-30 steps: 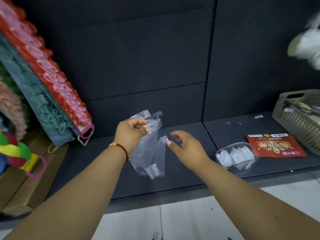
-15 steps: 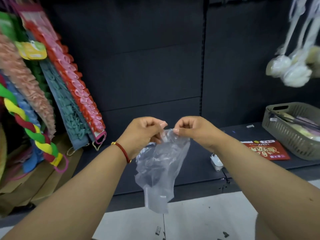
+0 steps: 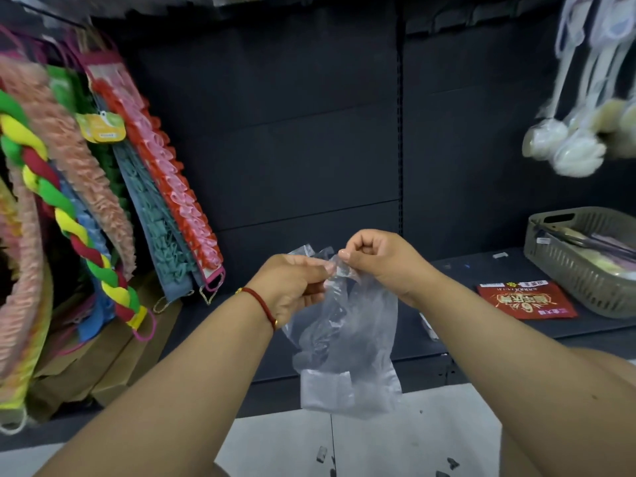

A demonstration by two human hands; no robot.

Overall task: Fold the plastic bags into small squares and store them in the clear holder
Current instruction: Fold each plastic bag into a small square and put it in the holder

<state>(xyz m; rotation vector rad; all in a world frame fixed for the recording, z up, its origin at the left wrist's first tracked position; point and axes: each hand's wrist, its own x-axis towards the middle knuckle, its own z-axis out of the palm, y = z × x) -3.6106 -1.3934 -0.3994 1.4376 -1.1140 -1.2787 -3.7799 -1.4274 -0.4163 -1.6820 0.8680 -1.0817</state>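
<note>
Far left: a hanging rack of bath scrubbers [image 3: 103, 208], ruffled strips in peach, teal, red and pink, with a braided green-yellow-red rope [image 3: 69, 222] in front; yellow card tags clipped near the top. Below them, flat brown cardboard [image 3: 113, 359] leaning against the dark shelf base. Behind everything, a black panelled shelf back [image 3: 303, 149]. Centre: left hand [image 3: 292, 284], red cord bracelet [image 3: 263, 304] at the wrist, fingers curled, thumb and fingertips pinching the top edge of a clear plastic bag [image 3: 347, 349]. Right hand [image 3: 375, 259] just beside it and slightly higher, also curled, pinching the same top edge; the two hands nearly touch at the bag's mouth. The bag hangs down freely between the forearms, crumpled, unfolded, its lower end in front of the shelf lip and the pale tiled floor [image 3: 395, 442]. Small dark scraps lie on the floor. Right of the right forearm: a sliver of something pale on the dark shelf [image 3: 481, 270], mostly hidden by the arm; cannot tell what it is. Further right, a red printed packet [image 3: 525, 301] lies flat on the shelf, beside a grey-beige slotted basket [image 3: 581, 277] holding assorted items. Upper right: pale round sponges on long straps [image 3: 571, 146], hanging, blurred.
</note>
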